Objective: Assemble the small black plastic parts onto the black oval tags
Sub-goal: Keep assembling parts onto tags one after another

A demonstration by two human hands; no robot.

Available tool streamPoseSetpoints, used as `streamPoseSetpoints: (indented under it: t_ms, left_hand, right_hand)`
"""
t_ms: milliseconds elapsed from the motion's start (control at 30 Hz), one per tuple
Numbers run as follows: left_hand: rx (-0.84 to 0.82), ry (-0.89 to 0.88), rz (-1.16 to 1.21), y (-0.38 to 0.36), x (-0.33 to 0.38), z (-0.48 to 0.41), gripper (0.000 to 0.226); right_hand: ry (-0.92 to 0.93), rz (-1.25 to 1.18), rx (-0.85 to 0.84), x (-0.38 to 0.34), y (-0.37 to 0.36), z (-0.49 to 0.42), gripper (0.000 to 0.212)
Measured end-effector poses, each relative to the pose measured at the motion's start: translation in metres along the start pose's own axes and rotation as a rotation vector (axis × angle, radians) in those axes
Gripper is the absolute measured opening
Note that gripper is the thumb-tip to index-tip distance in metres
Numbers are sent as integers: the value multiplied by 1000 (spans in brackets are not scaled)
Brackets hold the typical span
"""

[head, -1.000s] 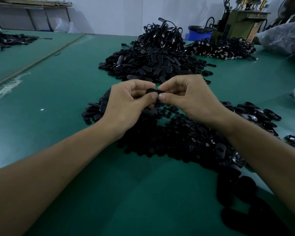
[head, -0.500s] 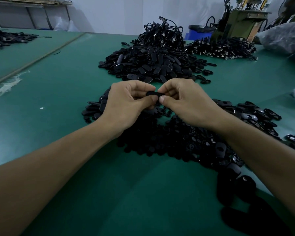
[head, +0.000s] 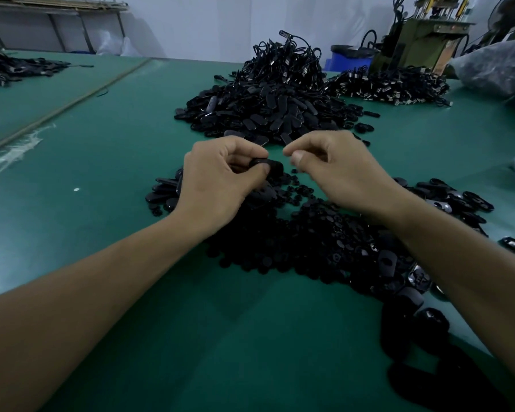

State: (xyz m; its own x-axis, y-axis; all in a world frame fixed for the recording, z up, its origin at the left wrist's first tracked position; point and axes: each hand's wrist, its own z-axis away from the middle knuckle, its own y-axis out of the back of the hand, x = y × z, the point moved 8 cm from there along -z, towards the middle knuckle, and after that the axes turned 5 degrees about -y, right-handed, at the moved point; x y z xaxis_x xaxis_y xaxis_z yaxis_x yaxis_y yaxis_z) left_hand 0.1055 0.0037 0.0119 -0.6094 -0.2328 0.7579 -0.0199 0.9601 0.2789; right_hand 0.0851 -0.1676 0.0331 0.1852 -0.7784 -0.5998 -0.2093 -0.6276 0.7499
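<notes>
Head view, looking down over a green tabletop (head: pixel 110 150).

- Left hand (head: pixel 217 182): fingers curled, thumb and fingertips pinching a black oval tag (head: pixel 270 168). The tag sticks out to the right past the thumb, held above the parts below and off the tabletop.
- Right hand (head: pixel 342 171): just beside the tag but apart from it, a narrow gap between. Fingers curled in, thumb tip against the forefinger tip. Cannot tell whether a small part sits in that pinch; nothing dark shows there.
- Under and between both wrists: low heap of small black parts (head: pixel 283 242), spread wide on the tabletop and running toward the lower right, where the larger dark pieces are blurred.
- Loose tags (head: pixel 164 191) lie in a small cluster left of the left hand, some glossy.
- More tags (head: pixel 452 197) are scattered right of the right forearm.
- Behind the hands: big pile of tags (head: pixel 262 114), with a tangle of corded pieces (head: pixel 286 63) heaped on top.
- Right of that, a second pile with pale metal ends (head: pixel 393 84).
- Far left: another dark pile (head: pixel 12 66) on the adjoining surface.
- Back right: blue bin (head: pixel 350 60), an olive machine (head: pixel 422 40) and a clear plastic bag (head: pixel 497 69) full of dark items.
- Small white speck (head: pixel 76 189) on the tabletop left of the hands.
</notes>
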Motion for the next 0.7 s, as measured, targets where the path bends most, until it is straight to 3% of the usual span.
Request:
streamPoseSetpoints:
  t_ms: [133, 200, 500, 700]
  left_hand:
    - [93, -35, -132, 11, 6, 0, 26]
    - [92, -38, -179, 12, 6, 0, 20]
    - [105, 74, -409, 22, -8, -3, 7]
    - [83, 108, -546, 25, -11, -4, 12]
  right_hand:
    - [-197, 492, -17, 50, 5, -7, 44]
    - [-318, 588, -99, 70, 3, -3, 45]
    - [-219, 504, 57, 60, 10, -1, 30]
    - [-185, 431, 151, 57, 18, -1, 38]
